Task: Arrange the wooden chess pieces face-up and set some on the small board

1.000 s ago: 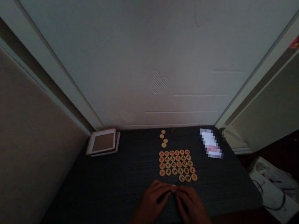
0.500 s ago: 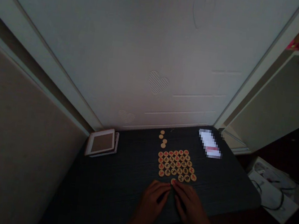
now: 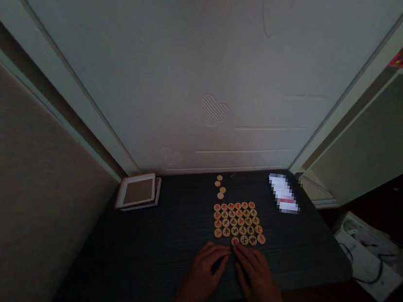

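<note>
Several round wooden game pieces [image 3: 239, 221] with red and black marks lie packed in rows on a dark table [image 3: 160, 244]. One red-marked piece [image 3: 235, 242] sits at the near edge of the rows. The fingertips of my right hand [image 3: 254, 275] touch it. My left hand [image 3: 205, 271] rests on the table just left of it, fingers bent and close together. Whether either hand pinches the piece is hard to see in the dim light. Several blank-faced pieces [image 3: 220, 186] lie apart, farther back.
A flat white-framed box [image 3: 138, 192] lies at the table's back left. A blurred white card [image 3: 283, 193] lies at the back right. A pale wall panel rises behind the table. A white device with cables [image 3: 368, 255] sits on the floor to the right.
Both hands slid forward and pushed the red-marked piece from just in front of me up to the near edge of the rows.
</note>
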Available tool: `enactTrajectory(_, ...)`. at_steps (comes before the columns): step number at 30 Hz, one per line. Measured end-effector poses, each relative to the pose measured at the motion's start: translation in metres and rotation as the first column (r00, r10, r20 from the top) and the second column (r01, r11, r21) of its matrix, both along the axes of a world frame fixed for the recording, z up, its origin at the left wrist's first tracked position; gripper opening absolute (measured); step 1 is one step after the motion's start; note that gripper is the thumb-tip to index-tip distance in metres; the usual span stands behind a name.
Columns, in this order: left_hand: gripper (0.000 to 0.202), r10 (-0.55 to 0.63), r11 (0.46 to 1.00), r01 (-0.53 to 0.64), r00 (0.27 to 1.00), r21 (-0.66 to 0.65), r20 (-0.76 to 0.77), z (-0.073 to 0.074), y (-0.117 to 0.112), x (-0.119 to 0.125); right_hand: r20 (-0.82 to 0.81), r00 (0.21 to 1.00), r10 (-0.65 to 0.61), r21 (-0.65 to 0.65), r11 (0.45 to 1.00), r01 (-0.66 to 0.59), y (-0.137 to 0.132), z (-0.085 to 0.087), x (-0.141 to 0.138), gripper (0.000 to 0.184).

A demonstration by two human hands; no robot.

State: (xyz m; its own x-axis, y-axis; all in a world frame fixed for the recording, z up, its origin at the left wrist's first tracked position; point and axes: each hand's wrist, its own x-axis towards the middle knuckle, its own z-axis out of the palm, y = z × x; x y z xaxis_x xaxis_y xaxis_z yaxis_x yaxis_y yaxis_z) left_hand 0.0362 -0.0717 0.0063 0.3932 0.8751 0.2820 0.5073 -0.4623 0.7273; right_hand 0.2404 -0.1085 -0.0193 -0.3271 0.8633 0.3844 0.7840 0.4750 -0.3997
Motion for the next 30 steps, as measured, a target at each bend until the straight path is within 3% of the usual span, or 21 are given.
enactTrajectory(15,0.023,0.02,1.0,-0.02,1.0,-0.012,0.015,0.003,0.0,0.001,-0.082,0.997,-0.004,0.02,1.0,0.005,0.002,-0.001,0.001,0.055)
enactTrajectory(21,0.019,0.014,0.992,-0.002,0.995,-0.124,0.094,0.023,0.008,-0.005,-0.225,0.974,-0.015,0.044,0.999,0.026,-0.001,-0.001,0.004,0.043)
enactTrajectory(25,0.019,-0.019,0.996,0.024,0.998,-0.09,0.054,0.046,0.043,-0.017,-0.315,0.947,-0.061,0.042,0.996,0.078,0.002,0.008,0.007,0.034)
enactTrajectory(30,0.02,0.042,0.998,-0.037,0.995,0.059,-0.09,0.061,0.118,-0.015,-0.373,0.922,-0.099,0.064,0.989,0.132,0.011,0.013,0.01,0.029)
